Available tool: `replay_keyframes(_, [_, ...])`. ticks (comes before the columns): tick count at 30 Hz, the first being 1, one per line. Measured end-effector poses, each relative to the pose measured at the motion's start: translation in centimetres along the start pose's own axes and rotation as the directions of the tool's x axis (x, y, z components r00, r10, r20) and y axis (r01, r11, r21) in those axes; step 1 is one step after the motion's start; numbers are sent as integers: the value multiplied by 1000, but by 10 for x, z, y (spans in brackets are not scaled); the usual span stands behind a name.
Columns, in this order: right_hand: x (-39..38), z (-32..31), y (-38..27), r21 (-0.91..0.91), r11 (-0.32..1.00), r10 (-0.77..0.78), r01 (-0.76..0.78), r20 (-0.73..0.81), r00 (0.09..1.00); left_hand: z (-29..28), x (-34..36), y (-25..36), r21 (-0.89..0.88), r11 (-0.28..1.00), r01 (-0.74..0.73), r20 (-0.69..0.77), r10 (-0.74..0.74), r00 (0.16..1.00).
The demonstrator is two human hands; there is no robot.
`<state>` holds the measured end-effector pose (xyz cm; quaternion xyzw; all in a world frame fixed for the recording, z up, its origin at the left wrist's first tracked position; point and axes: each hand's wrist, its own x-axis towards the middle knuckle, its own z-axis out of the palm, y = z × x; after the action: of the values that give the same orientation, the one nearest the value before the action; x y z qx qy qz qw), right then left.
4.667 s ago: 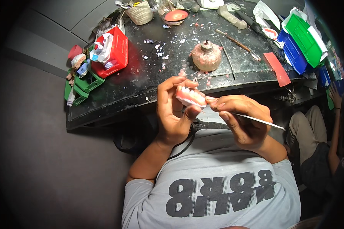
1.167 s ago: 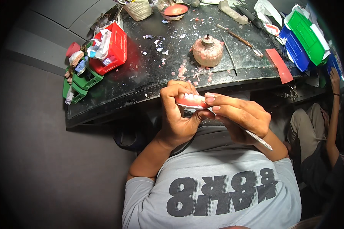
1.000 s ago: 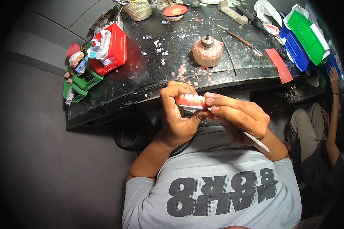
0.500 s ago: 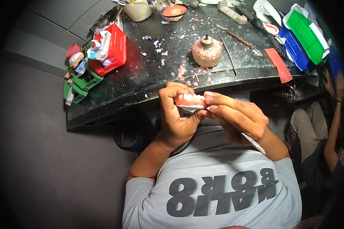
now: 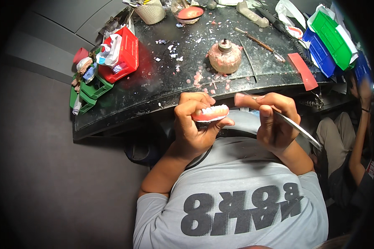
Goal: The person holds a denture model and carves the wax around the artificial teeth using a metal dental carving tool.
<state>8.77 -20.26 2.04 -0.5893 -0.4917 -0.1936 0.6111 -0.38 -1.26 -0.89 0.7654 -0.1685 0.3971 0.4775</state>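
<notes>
In front of counter, pink-and-white dental model is grasped in L hand; slim tool, gripped in R hand, is held clear. Step (judged): tool work on model, no contact; steady L hold req'd for any next touch.

From my remote station: left hand raised, fingers curled in a grip, thumb stretched rightward. Right hand apart from it, pinching, index finger reaching left, tip blurred. Left forearm and right forearm slant inward, elbows bent.
</notes>
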Motion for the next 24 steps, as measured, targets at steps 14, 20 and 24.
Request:
replay_keyframes(14, [13,6,-17,-138,973,-154,185,210,965,-4,9,5,80,993,-85,-74,91,993])
replay_keyframes(20, [11,10,-18,-167,962,-177,214,212,961,-3,5,1,91,986,-143,-95,151,984])
replay_keyframes(24, [11,12,-18,-169,963,-174,208,199,964,-4,7,4,150,976,-156,-70,168,983])
